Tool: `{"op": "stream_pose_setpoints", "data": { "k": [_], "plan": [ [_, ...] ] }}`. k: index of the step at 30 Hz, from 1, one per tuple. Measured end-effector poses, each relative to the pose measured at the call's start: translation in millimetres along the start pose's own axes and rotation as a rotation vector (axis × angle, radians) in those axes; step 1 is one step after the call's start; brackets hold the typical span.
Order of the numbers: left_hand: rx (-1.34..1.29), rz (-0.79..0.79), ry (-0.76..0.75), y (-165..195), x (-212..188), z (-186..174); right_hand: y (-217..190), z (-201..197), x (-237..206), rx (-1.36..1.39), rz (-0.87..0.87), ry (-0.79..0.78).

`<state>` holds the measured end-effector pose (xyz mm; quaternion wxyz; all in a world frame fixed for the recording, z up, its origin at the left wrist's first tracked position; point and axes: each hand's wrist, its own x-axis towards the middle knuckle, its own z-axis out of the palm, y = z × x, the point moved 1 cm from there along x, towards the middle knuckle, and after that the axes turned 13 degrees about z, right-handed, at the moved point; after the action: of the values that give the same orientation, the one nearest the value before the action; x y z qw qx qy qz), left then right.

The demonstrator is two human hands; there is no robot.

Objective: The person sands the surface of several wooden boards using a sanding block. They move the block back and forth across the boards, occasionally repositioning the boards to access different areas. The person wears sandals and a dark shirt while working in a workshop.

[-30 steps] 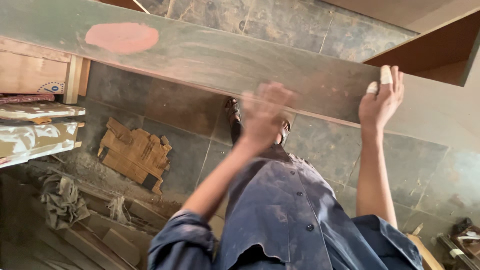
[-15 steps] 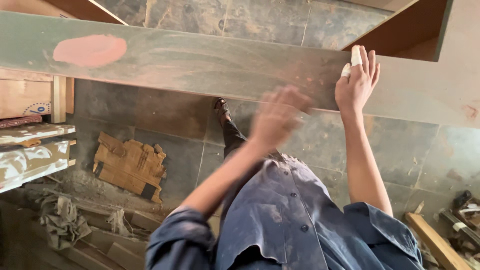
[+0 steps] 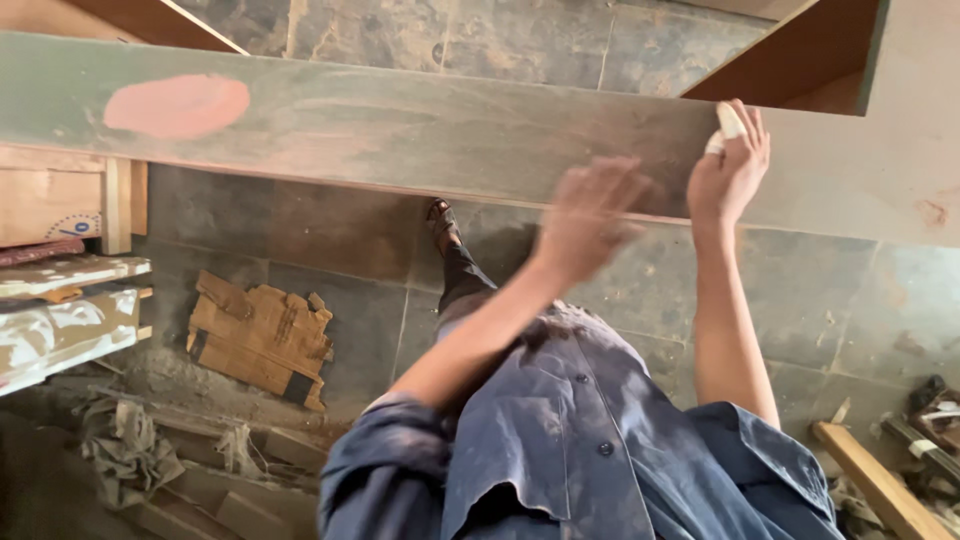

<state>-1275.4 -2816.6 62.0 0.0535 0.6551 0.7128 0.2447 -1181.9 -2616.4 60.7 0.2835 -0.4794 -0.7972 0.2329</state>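
A long green board [image 3: 400,125] runs across the top, from 9 to 3 o'clock. The right hand [image 3: 728,165] lies flat on it, fingers apart. The left hand [image 3: 590,215] is blurry beside it, fingers loosely spread.

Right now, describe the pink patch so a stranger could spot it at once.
Find the long greenish-grey board running across the top of the view, above the tiled floor. Follow it to its left end: the pink patch is an oval smear, the only salmon-coloured mark there.
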Motion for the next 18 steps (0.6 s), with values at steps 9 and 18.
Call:
{"op": "stream_pose_setpoints", "data": {
  "k": [9, 18],
  "plan": [
    [0.546, -0.566, 0.204, -143.8, -110.0, -130.9, -2.0, -3.5, -6.4, -0.127, -0.053, 0.055],
    [0.196, -0.163, 0.102, -162.1, -145.1, -128.8, 17.7, -29.8, 1.1, -0.255, -0.100, 0.010]
  ]
}}
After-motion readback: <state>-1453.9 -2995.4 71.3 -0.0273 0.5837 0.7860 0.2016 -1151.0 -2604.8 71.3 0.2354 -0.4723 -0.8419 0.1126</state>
